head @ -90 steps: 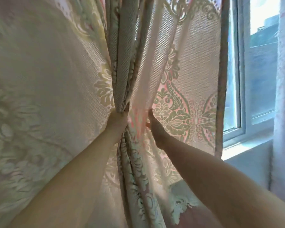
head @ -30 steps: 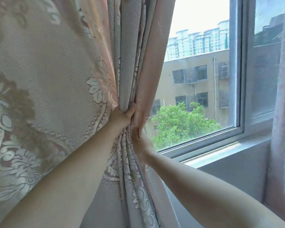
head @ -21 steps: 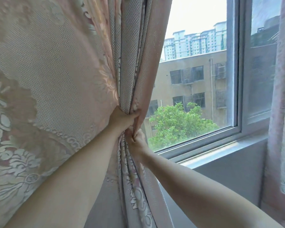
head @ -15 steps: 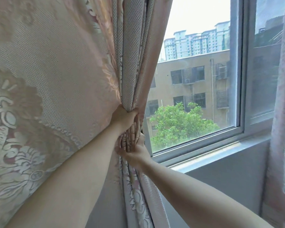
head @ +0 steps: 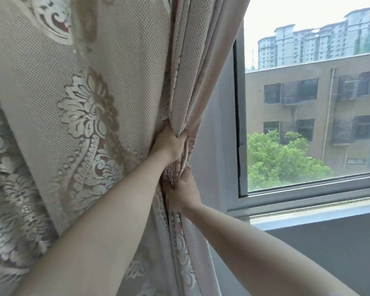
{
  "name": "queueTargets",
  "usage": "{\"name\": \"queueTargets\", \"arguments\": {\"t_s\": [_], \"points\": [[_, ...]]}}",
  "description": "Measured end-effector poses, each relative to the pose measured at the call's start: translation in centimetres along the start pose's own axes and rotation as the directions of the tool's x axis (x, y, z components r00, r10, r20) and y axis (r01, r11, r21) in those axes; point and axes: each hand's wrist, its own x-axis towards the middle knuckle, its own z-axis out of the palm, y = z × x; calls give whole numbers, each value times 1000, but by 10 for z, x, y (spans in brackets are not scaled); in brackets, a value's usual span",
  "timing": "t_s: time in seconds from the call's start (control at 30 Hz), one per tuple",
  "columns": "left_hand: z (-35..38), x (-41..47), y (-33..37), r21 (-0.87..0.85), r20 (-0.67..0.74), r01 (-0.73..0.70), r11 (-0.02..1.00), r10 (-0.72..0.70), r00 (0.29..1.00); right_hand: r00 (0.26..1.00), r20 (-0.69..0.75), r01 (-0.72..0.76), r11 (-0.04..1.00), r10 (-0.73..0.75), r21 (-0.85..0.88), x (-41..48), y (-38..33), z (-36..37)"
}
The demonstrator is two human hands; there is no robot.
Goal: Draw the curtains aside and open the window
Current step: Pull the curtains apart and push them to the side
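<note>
A beige curtain (head: pixel 77 107) with a pale floral pattern fills the left half of the view, its right edge bunched into folds. My left hand (head: pixel 169 146) is clenched around the bunched folds. Just below it, my right hand (head: pixel 184 189) grips the same bundle. To the right the window (head: pixel 308 116) is uncovered; its grey frame (head: pixel 239 124) runs down beside the curtain edge and the pane looks closed.
A grey sill (head: pixel 318 212) runs under the window, with a grey wall (head: pixel 329 253) below it. Outside are a green tree, a beige building and tall blocks behind.
The curtain has been pulled left, uncovering the pane and the window's left frame. My right hand moved from the curtain's spread part to grip the bunch below my left hand.
</note>
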Motion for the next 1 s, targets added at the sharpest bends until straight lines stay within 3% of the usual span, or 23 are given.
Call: {"name": "queueTargets", "arguments": {"t_s": [0.23,0.73,1.0], "points": [[-67,-10,-50,26,-48,98,995,-96,994,995,96,30,999,-27,-22,-19,-45,72],[-216,-39,-143,143,-219,159,977,-126,968,946,273,173,984,-174,29,-54,-142,203],[-306,-46,-224,162,-292,264,951,-209,933,874,409,282,959,-262,12,-67,-197,298]]}}
